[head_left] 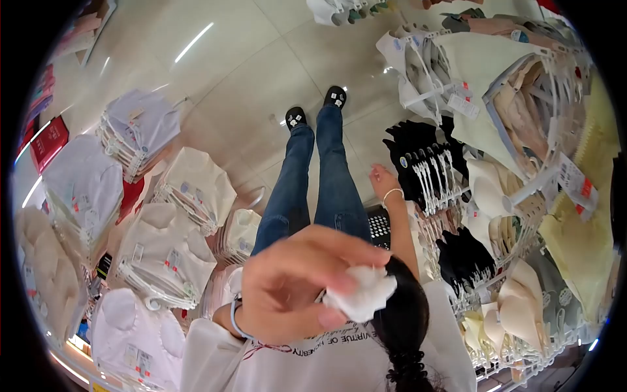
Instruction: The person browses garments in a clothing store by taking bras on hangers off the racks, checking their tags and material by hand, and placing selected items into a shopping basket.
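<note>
My left hand (297, 284), with a light blue band at the wrist, is raised close to the camera. Between its thumb and fingers it pinches a crumpled white tissue (362, 294), or a soft white piece much like one. Lower down and to the right, my right hand (384, 181) holds nothing, its fingers loosely apart. A pale bracelet circles that wrist. Black garments on white hangers (424, 163) hang just beside it. A dark braid of hair (403, 307) falls over my white shirt (313, 366), partly behind the tissue.
Racks of pale bras and tops (163, 251) line the left side. On the right hang more underwear, yellow garments (575, 242) and price tags (578, 186). My jeans and black shoes (336, 97) stand on the tiled floor (241, 85) between the racks.
</note>
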A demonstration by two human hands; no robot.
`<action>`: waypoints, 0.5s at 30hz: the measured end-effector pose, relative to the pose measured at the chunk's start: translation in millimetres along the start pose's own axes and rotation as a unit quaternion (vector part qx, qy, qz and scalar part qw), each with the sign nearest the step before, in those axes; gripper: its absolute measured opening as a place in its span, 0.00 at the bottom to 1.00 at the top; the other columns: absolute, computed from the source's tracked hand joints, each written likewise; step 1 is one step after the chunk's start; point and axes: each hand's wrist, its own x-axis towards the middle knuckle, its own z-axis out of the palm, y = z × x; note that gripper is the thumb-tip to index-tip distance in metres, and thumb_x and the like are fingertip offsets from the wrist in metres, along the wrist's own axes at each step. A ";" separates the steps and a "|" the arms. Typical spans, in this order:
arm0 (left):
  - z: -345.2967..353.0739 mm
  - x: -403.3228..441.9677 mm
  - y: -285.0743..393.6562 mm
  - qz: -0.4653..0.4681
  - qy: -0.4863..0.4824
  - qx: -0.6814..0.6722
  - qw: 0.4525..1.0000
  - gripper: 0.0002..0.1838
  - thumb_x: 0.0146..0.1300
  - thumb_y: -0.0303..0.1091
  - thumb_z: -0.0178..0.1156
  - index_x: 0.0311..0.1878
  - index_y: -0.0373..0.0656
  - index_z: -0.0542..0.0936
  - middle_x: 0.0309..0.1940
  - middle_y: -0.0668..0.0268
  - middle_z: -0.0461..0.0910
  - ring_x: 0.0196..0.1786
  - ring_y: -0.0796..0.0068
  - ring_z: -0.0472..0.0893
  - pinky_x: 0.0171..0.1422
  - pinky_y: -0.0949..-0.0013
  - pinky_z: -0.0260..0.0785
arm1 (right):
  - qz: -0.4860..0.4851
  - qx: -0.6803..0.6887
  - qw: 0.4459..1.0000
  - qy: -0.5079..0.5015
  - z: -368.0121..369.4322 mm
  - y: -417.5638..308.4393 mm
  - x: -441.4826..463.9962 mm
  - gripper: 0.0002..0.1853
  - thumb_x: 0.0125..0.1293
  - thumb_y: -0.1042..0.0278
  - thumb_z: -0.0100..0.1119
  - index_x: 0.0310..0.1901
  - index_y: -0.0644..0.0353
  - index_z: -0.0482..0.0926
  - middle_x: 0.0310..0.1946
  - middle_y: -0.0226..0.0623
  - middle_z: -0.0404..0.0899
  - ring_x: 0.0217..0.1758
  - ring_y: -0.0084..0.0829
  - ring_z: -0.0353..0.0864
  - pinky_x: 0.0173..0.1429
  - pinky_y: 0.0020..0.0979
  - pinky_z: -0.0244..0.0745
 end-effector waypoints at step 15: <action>-9.5 38.5 -63.8 0.056 -0.006 -0.126 0.990 0.03 0.48 0.22 0.58 0.26 0.38 0.74 0.28 0.55 0.77 0.29 0.65 0.77 0.27 0.76 0.61 | 0.012 0.017 1.000 0.004 59.0 21.9 48.4 0.15 0.56 0.61 0.44 0.44 0.56 0.69 0.39 0.38 0.73 0.43 0.37 0.71 0.46 0.36 0.65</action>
